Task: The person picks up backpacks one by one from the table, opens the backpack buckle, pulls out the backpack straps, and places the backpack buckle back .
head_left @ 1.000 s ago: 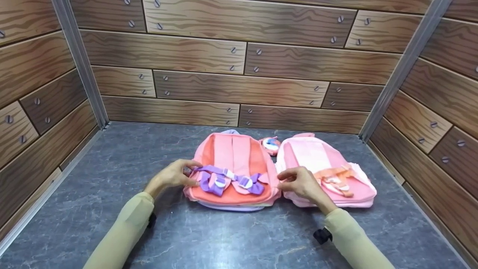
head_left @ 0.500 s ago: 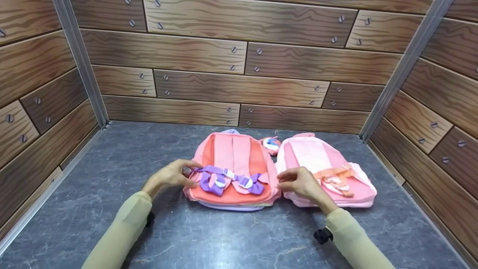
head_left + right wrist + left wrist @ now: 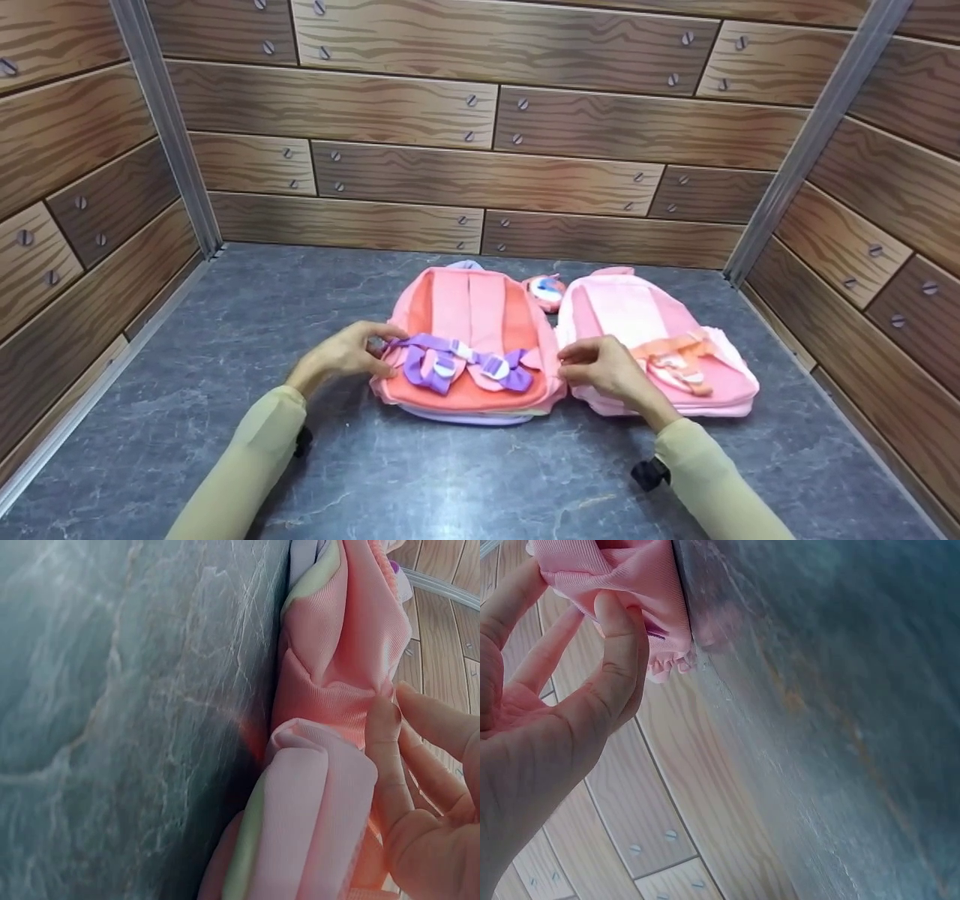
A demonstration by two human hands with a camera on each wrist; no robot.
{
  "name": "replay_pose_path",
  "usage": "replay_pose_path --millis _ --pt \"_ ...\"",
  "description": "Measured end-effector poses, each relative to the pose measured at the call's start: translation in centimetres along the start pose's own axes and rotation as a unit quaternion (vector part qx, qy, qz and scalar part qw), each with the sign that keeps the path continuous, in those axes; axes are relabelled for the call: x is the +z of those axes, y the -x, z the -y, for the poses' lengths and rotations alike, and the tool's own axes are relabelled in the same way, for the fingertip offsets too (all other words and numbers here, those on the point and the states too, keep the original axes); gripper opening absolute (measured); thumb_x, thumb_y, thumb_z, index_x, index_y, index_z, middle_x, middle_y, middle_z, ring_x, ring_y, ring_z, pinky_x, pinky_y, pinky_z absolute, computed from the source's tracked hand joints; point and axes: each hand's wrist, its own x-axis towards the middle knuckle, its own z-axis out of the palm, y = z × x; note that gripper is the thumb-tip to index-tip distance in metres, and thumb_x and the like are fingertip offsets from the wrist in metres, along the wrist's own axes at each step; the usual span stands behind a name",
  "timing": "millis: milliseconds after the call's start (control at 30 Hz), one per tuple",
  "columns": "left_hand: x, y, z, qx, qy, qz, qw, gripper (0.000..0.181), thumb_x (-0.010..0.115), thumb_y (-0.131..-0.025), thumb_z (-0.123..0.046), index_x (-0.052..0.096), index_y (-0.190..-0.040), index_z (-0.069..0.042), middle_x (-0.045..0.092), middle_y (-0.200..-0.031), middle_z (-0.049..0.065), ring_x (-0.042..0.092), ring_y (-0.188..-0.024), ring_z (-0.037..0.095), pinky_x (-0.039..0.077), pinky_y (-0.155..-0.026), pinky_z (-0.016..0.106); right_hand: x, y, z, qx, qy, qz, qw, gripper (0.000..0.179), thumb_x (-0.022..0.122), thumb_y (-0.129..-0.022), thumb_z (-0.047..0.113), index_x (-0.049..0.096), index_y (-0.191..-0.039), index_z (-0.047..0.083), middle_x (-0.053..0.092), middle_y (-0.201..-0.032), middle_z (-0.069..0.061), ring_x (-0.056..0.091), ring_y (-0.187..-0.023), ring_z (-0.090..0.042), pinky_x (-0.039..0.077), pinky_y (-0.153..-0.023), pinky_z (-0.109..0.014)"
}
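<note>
A coral backpack (image 3: 469, 300) lies on the grey marbled tabletop, its strap side up. Purple straps (image 3: 427, 367) with white buckles are bunched on its lower half. At its left edge my left hand (image 3: 345, 351) grips the fabric; in the left wrist view the thumb (image 3: 615, 630) presses into the pink side panel (image 3: 645, 577). On the opposite edge my right hand (image 3: 604, 367) pinches the coral cloth (image 3: 337, 697) between thumb and fingers. Beside it lies a lighter pink backpack (image 3: 622, 307) with orange straps (image 3: 675, 360), just behind my right hand.
A small round coral pouch or charm (image 3: 545, 291) with a blue and white face sits between the bags' tops. Wood-print walls (image 3: 480, 112) with metal corner posts (image 3: 169, 142) enclose the back and both sides of the tabletop (image 3: 450, 480).
Hardly anything differs: both hands stay at the coral backpack's side edges, and both bags lie in the same place. The head view has shifted very slightly.
</note>
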Motion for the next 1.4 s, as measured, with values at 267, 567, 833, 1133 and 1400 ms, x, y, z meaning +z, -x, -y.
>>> replay_pose_path --millis 267,567,833,1133,1400 --pt "-0.2 -0.3 -0.1 -0.012 0.035 0.001 0.9993 0.056 0.08 -0.09 -0.003 0.062 -0.142 0.001 0.058 -0.134 0.026 0.063 -0.105 0.029 0.056 -0.082 0.035 0.6 -0.3 0.1 -0.014 -0.044 -0.021 0.9987 0.029 0.077 -0.095 0.003 0.071 -0.117 -0.014 0.077 -0.099 -0.017 0.071 -0.081 -0.012 0.061 -0.072 -0.027" --pt "0.6 -1.0 -1.0 0.028 0.038 -0.119 0.9918 0.039 0.072 -0.091 0.002 0.068 -0.129 0.008 0.069 -0.124 0.025 0.066 -0.104 0.03 0.056 -0.089 0.039 3.0 -1.6 1.7 -0.053 -0.09 -0.004 0.9945 0.034 0.076 -0.094 -0.001 0.065 -0.121 -0.02 0.075 -0.109 -0.024 0.07 -0.09 -0.01 0.06 -0.081 -0.026" --pt "2.6 -2.2 -2.6 0.051 0.03 -0.189 0.9803 0.024 0.076 -0.089 0.001 0.077 -0.112 0.004 0.076 -0.103 0.014 0.065 -0.087 0.019 0.05 -0.073 0.027 5.6 -3.2 2.4 -0.07 -0.059 -0.004 0.9958 0.026 0.08 -0.092 0.004 0.075 -0.113 -0.011 0.078 -0.104 -0.013 0.067 -0.086 -0.009 0.055 -0.075 -0.021" --pt "4.4 -3.6 -4.2 0.098 0.028 -0.171 0.98 0.022 0.077 -0.088 0.003 0.078 -0.11 0.005 0.077 -0.096 0.011 0.069 -0.085 0.02 0.056 -0.073 0.028 7.5 -4.7 3.2 -0.072 -0.037 -0.002 0.9967 0.025 0.08 -0.092 0.006 0.077 -0.113 -0.007 0.078 -0.106 -0.011 0.065 -0.086 -0.01 0.052 -0.074 -0.022" --pt "5.4 -4.5 -4.9 0.107 -0.003 -0.123 0.9866 0.024 0.078 -0.088 0.002 0.077 -0.112 0.004 0.077 -0.106 0.018 0.07 -0.092 0.023 0.056 -0.083 0.036 9.2 -5.8 3.1 -0.051 -0.059 0.005 0.9969 0.026 0.081 -0.09 0.006 0.076 -0.113 -0.007 0.077 -0.103 -0.009 0.06 -0.089 -0.011 0.049 -0.079 -0.023"
